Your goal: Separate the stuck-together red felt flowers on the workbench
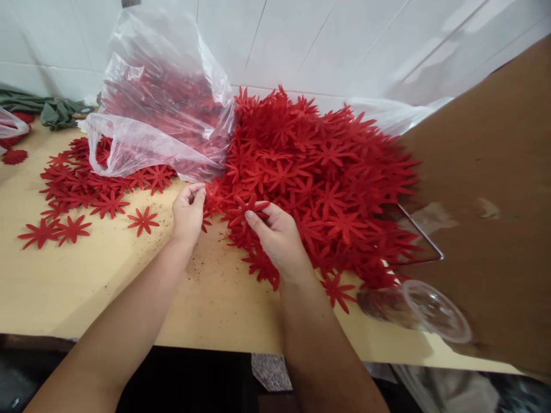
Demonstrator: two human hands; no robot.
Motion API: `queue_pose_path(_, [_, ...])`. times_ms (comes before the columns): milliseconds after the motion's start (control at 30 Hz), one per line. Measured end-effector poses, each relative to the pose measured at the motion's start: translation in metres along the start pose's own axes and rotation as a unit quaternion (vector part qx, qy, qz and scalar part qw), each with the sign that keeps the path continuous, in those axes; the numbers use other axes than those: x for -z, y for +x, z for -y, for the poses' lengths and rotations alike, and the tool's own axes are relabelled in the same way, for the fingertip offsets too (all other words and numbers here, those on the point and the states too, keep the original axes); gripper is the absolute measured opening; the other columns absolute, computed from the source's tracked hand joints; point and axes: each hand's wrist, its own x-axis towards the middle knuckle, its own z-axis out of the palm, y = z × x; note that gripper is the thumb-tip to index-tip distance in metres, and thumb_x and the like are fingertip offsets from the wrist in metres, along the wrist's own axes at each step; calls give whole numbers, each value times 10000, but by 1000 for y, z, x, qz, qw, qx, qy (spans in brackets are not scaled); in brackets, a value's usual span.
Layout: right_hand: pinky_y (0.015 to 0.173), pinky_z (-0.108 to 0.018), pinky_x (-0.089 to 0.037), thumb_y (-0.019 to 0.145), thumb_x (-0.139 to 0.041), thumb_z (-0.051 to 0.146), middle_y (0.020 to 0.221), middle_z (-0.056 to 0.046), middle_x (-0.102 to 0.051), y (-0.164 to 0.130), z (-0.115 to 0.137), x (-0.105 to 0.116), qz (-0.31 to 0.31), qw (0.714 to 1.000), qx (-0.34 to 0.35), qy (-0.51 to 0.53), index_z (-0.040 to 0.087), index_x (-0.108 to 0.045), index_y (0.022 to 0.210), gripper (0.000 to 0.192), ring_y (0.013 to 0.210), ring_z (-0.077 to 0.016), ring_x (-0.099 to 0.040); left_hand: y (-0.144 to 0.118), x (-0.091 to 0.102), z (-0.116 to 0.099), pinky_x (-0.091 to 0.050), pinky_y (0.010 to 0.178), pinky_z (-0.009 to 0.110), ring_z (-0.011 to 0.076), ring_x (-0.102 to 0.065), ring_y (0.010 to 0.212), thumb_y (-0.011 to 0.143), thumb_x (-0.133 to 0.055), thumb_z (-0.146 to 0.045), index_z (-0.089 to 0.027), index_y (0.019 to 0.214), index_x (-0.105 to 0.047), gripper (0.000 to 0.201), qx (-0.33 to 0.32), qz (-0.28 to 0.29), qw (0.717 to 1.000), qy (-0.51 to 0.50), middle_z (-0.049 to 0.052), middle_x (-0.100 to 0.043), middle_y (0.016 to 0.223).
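We pinch one flower [246, 207] between left hand [188, 212] and right hand [278, 232]; pile [327, 172] at 1 o'clock may snag, dragging neighbours out.

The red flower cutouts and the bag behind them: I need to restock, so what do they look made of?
Red flower cutouts: probably felt or thin foam; matte, flat, clean-cut petals, red crumbs on the table. Bag: thin clear plastic film, glossy and crinkled.
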Motion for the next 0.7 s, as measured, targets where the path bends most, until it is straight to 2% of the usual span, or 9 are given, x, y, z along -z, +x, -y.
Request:
queue_pose_path(67, [536,-219,-377,666,-623,410,630,35,-525,1,-2,0,-9,1000,1,13,190,-525,755,257,542,-72,-440,-2,1,-2,-446,815,288,103,-572,773,765,-509,-207,-156,827,-606,127,-26,32,999,24,37,-645,841])
queue_pose_path(167, [561,-231,-385,699,-586,441,625,28,-528,1,-2,-2,4,1000,4,4,183,-521,726,267,556,-79,-448,-9,-1,-7,-390,928,319,134,-557,937,770,-511,-225,-163,802,-638,145,-115,79,987,77,60,-636,948])
queue_pose_path(233, [542,-225,-360,725,-557,452,591,33,-494,0,-1,-3,4,1000,12,-22,178,-499,664,286,544,-75,-420,-14,-3,-10,-371,955,322,144,-544,986,781,-504,-253,-164,808,-647,170,-144,114,979,83,67,-631,980])
queue_pose_path(367, [468,-217,-261,754,-505,492,496,60,-342,1,-1,-1,-64,995,9,-78,183,-366,531,406,482,-55,-295,-20,-5,-12,-429,867,303,135,-573,893,809,-466,-354,-152,861,-637,270,-72,207,976,12,68,-647,924])
queue_pose_path(433, [466,-217,-254,753,-498,504,498,62,-334,2,-1,-1,-71,994,2,-84,179,-381,539,406,481,-53,-287,-22,-7,-12,-439,839,296,131,-576,860,778,-513,-386,-147,892,-628,289,-37,235,971,-11,64,-648,916])
queue_pose_path(567, [495,-216,-297,737,-521,496,530,55,-391,3,-4,-2,-40,997,0,-63,168,-469,596,361,511,-60,-339,-23,-10,-10,-440,831,304,135,-571,841,668,-647,-387,-132,902,-617,348,-5,239,971,-5,66,-633,922])
queue_pose_path(700, [596,-241,-386,736,-531,482,625,18,-531,3,-6,-4,-11,999,-1,-46,161,-549,675,327,595,-87,-453,-24,-10,-10,-446,821,290,126,-570,833,668,-650,-372,-142,909,-612,336,-11,241,970,1,60,-617,917])
